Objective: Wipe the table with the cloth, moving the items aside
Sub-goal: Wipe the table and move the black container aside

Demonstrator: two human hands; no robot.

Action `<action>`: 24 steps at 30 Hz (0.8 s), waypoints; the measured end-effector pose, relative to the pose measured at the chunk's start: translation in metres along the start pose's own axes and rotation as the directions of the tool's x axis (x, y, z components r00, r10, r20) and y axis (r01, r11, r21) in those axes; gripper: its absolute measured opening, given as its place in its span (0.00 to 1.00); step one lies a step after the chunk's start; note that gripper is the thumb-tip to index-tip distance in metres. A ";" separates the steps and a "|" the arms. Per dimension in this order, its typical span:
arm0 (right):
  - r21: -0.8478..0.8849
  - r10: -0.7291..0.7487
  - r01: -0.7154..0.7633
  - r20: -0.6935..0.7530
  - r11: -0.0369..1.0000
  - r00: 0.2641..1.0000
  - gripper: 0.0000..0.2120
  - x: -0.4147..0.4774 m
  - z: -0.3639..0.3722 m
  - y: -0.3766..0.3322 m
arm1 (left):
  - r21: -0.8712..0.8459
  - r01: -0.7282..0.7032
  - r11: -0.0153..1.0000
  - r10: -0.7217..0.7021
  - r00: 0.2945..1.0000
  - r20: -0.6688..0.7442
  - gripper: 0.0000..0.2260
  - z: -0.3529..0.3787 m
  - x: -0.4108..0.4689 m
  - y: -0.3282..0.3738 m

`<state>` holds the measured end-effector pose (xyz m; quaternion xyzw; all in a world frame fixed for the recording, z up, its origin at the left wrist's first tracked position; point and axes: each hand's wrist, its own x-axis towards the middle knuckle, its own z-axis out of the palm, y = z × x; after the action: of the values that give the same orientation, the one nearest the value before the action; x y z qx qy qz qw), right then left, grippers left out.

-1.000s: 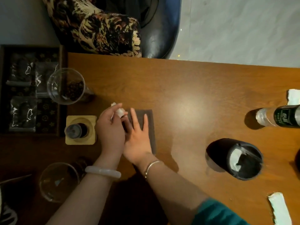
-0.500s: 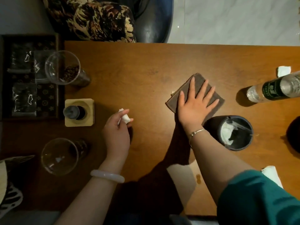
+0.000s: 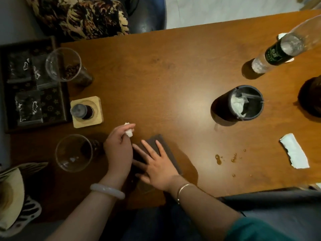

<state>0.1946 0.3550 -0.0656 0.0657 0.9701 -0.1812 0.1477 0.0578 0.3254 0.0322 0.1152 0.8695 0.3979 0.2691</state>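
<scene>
I've swept the cloth (image 3: 157,150) back from mid-desk to the near left, right hand (image 3: 157,166) flat on it, fingers apart; left hand (image 3: 119,148) beside it, fingers clamped on a tissue wad (image 3: 128,132); amber drops (image 3: 219,159) right remain unwiped.

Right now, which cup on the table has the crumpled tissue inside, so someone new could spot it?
Start at the wooden table, right half, below the water bottle. There stands the dark round cup. Unlike the clear glasses on the left, it is opaque, with white tissue inside.
</scene>
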 end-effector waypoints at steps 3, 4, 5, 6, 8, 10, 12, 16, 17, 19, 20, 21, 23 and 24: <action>-0.044 0.144 -0.146 -0.064 0.988 0.988 0.29 -0.008 -0.016 0.039 | 0.060 -0.075 0.995 0.072 0.996 0.044 0.18 0.005 -0.011 -0.010; -0.039 0.250 -0.254 -0.095 0.966 0.964 0.29 -0.011 -0.022 0.056 | 0.071 -0.080 0.994 0.076 0.996 0.055 0.18 0.007 -0.015 -0.011; -0.027 0.354 -0.359 -0.121 0.933 0.927 0.29 -0.015 -0.028 0.073 | 0.083 -0.087 0.993 0.081 0.995 0.065 0.19 0.009 -0.019 -0.012; -0.012 0.440 -0.447 -0.144 0.895 0.886 0.29 -0.021 -0.033 0.090 | 0.088 -0.101 0.991 0.094 0.992 0.079 0.19 0.010 -0.023 -0.014; 0.017 0.547 -0.552 -0.158 0.834 0.822 0.28 -0.035 -0.042 0.119 | 0.072 -0.131 0.989 0.122 0.985 0.123 0.19 0.010 -0.029 -0.018; 0.029 0.583 -0.586 -0.145 0.810 0.799 0.28 -0.045 -0.045 0.133 | 0.033 -0.147 0.989 0.140 0.977 0.160 0.18 0.006 -0.033 -0.022; 0.062 0.619 -0.618 -0.152 0.784 0.771 0.28 -0.047 -0.043 0.128 | -0.001 -0.174 0.985 0.172 0.971 0.169 0.18 0.000 -0.035 -0.024; 0.166 0.726 -0.707 -0.138 0.688 0.674 0.29 -0.039 -0.029 0.070 | -0.021 -0.179 0.984 0.180 0.971 0.158 0.18 -0.012 -0.034 -0.025; 0.168 0.708 -0.689 -0.122 0.706 0.696 0.29 -0.035 -0.022 0.048 | -0.019 -0.171 0.985 0.172 0.974 0.148 0.18 -0.014 -0.033 -0.026; 0.169 0.619 -0.600 -0.105 0.782 0.778 0.30 -0.028 -0.005 0.000 | -0.001 -0.159 0.987 0.158 0.978 0.135 0.18 -0.019 -0.031 -0.029; 0.164 0.556 -0.537 -0.104 0.828 0.825 0.31 -0.025 0.005 -0.022 | 0.010 -0.161 0.987 0.158 0.979 0.130 0.18 -0.021 -0.031 -0.030; 0.143 0.472 -0.457 -0.100 0.878 0.876 0.32 -0.024 0.014 -0.041 | 0.022 -0.166 0.986 0.162 0.979 0.126 0.17 -0.022 -0.031 -0.031; 0.047 0.238 -0.236 -0.051 0.971 0.970 0.34 -0.030 0.030 -0.058 | 0.040 -0.182 0.983 0.175 0.975 0.134 0.17 -0.023 -0.033 -0.030; 0.008 0.124 -0.124 -0.018 0.992 0.992 0.35 -0.035 0.032 -0.056 | 0.051 -0.191 0.980 0.182 0.972 0.146 0.17 -0.024 -0.035 -0.029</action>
<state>0.2257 0.2891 -0.0651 0.1282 0.9647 -0.1745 0.1497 0.0736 0.2772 0.0364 0.2327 0.8460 0.3842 0.2873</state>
